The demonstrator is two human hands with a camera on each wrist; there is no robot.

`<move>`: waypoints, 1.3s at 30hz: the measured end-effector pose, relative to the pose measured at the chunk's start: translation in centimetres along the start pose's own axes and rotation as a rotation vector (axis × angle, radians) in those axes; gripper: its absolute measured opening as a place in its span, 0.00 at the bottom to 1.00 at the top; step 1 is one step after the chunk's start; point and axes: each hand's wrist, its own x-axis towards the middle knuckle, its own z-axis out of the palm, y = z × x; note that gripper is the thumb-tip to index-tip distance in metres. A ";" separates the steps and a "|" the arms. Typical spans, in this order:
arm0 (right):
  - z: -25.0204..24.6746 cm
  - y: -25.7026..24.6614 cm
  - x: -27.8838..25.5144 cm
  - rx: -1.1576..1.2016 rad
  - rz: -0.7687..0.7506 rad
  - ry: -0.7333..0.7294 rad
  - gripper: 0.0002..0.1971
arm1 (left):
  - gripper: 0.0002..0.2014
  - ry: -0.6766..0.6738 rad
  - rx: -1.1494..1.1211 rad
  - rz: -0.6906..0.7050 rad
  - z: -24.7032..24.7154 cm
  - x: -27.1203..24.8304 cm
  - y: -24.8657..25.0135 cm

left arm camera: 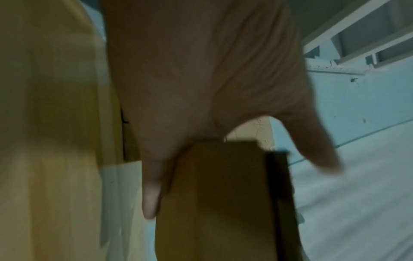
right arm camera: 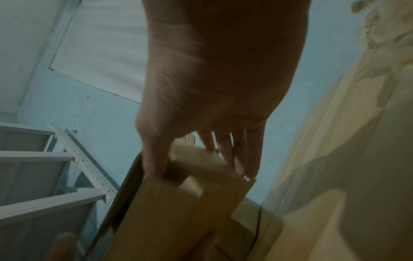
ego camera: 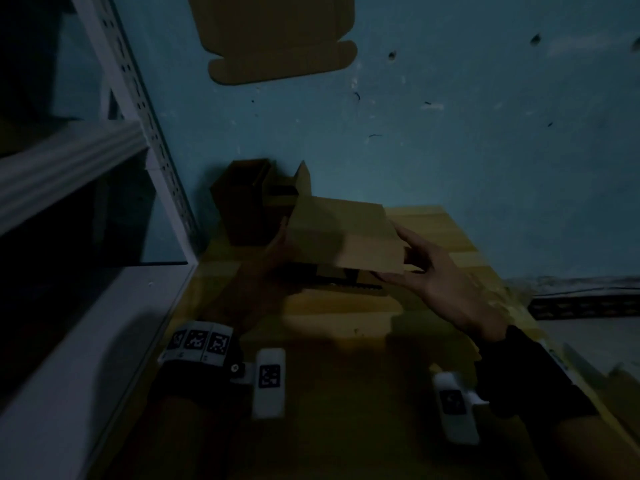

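Note:
A plain cardboard box (ego camera: 343, 237) is held a little above the yellow wooden table (ego camera: 346, 317) between both my hands. My right hand (ego camera: 433, 275) pinches its right end, thumb on top and fingers underneath; the right wrist view shows that thumb (right arm camera: 154, 167) and those fingers (right arm camera: 241, 164) on opposite faces of the box (right arm camera: 178, 203). My left hand (ego camera: 277, 244) lies against the box's left side. In the left wrist view its fingers (left arm camera: 152, 194) lie straight along the box (left arm camera: 219, 194), while the thumb (left arm camera: 312, 150) is spread away, blurred.
A dark open box (ego camera: 242, 202) and a cardboard piece with a raised flap (ego camera: 304, 178) stand at the table's back left. A dark flat object (ego camera: 346, 282) lies under the held box. A white metal rack (ego camera: 138, 98) rises at left; a flat cardboard cutout (ego camera: 277, 39) lies beyond.

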 end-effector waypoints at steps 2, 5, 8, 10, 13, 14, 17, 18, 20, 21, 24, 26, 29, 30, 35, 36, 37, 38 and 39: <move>0.4 0.0 0.0 -0.027 -0.007 0.054 0.43 | 0.61 -0.065 0.083 0.009 0.0 0.1 -0.1; 1.4 0.1 0.0 -0.113 -0.022 0.127 0.50 | 0.46 0.004 0.306 0.046 1.0 0.3 -0.1; 2.1 0.3 -0.2 -0.187 -0.042 0.188 0.54 | 0.40 0.070 0.454 0.116 0.9 1.0 -0.8; 2.3 0.3 -0.2 -0.233 -0.045 0.217 0.55 | 0.39 0.093 0.541 0.160 0.7 1.3 -1.1; 2.5 -0.1 -0.4 -0.278 -0.029 0.226 0.56 | 0.36 0.142 0.661 0.213 0.5 1.4 -1.4; 2.6 -0.2 -0.4 -0.290 -0.020 0.227 0.56 | 0.35 0.167 0.693 0.234 0.8 1.2 -1.4; 2.7 -0.5 -0.5 -0.332 -0.017 0.225 0.56 | 0.34 0.207 0.767 0.316 1.2 0.8 -1.8; 2.7 -0.4 -0.5 -0.347 -0.021 0.229 0.57 | 0.35 0.206 0.783 0.328 1.2 0.7 -2.0; 2.7 0.0 -0.4 -0.395 -0.026 0.240 0.56 | 0.36 0.212 0.813 0.339 1.3 0.6 -2.3; 2.6 0.2 -0.2 -0.423 -0.025 0.248 0.54 | 0.38 0.217 0.823 0.327 1.4 0.6 -2.4; 2.6 0.6 0.0 -0.486 -0.020 0.253 0.51 | 0.36 0.240 0.828 0.273 1.7 0.8 -2.6; 2.6 0.6 0.0 -0.530 -0.018 0.238 0.50 | 0.30 0.241 0.837 0.248 1.7 1.0 -2.6; 2.6 0.8 0.0 -0.548 -0.043 0.223 0.48 | 0.29 0.226 0.807 0.207 1.6 1.3 -2.7; 2.6 0.8 0.0 -0.544 -0.042 0.224 0.48 | 0.30 0.218 0.800 0.207 1.7 1.1 -2.7; 2.2 0.6 -0.1 -0.458 -0.002 0.219 0.42 | 0.20 0.114 0.788 0.150 1.9 1.1 -2.1; 2.0 0.5 0.0 -0.428 0.009 0.205 0.40 | 0.19 0.079 0.768 0.112 1.9 1.0 -1.8; 1.7 0.5 -0.1 -0.398 0.015 0.186 0.39 | 0.16 0.050 0.747 0.082 1.8 1.1 -1.7; 1.3 0.6 -0.1 -0.367 0.017 0.166 0.38 | 0.13 0.020 0.735 0.062 1.7 1.0 -1.6; 1.0 0.6 -0.2 -0.335 0.016 0.143 0.37 | 0.14 0.005 0.735 0.045 1.7 0.8 -1.4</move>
